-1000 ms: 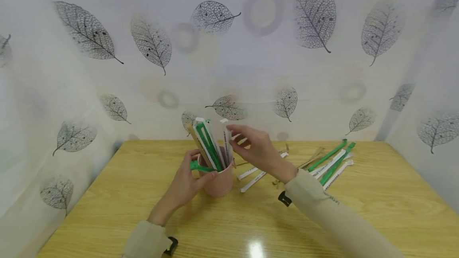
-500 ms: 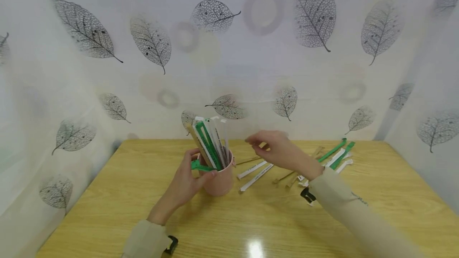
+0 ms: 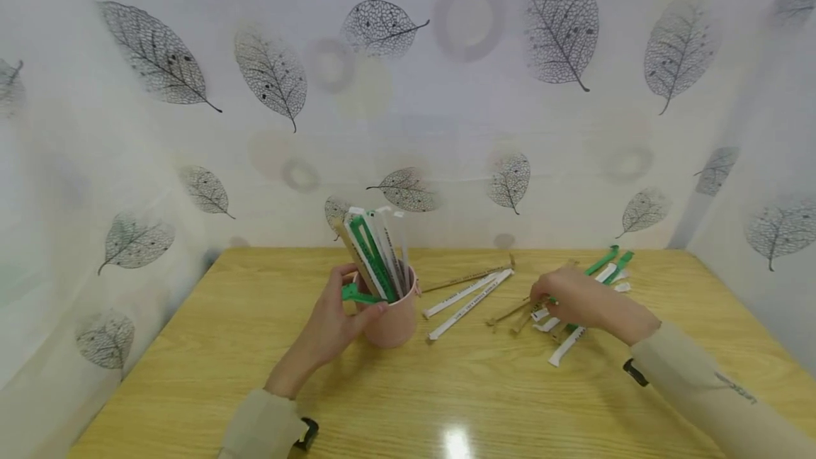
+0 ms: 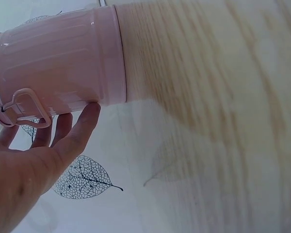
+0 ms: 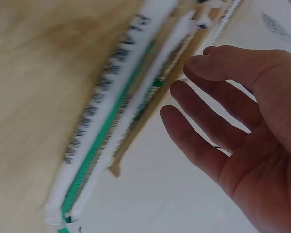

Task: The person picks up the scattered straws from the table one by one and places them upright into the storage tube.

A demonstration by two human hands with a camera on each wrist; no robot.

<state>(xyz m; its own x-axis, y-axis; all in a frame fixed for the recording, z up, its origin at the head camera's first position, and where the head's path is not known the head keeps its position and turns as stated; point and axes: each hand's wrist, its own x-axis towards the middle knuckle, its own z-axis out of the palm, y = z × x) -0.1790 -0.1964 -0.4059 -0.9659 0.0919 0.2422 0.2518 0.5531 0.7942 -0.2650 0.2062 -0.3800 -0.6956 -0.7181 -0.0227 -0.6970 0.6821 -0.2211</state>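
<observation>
My left hand (image 3: 338,321) grips a small pink pail (image 3: 390,324), thumb at the rim and fingers round its far side. Seen from the left wrist, the pail (image 4: 63,58) has a wire side handle (image 4: 31,104) close to the fingers. Paper-wrapped straws (image 3: 379,253), in white, green and brown, stand leaning in it. My right hand (image 3: 576,296) is over a loose pile of wrapped straws at the right, covering its middle. In the right wrist view that hand (image 5: 233,111) has loosely curved fingers beside a white-wrapped straw (image 5: 106,97), with nothing between thumb and fingers.
Between pail and pile lie two white-wrapped straws (image 3: 468,307) and a thin brown one (image 3: 468,280). Green straw ends (image 3: 602,259) stick out beyond the right hand. The wooden table (image 3: 395,402) meets a leaf-printed cloth (image 3: 440,112) at the back.
My right hand has left a white-wrapped straw standing in the pail and moved right and down to the pile. The left hand stays on the pail.
</observation>
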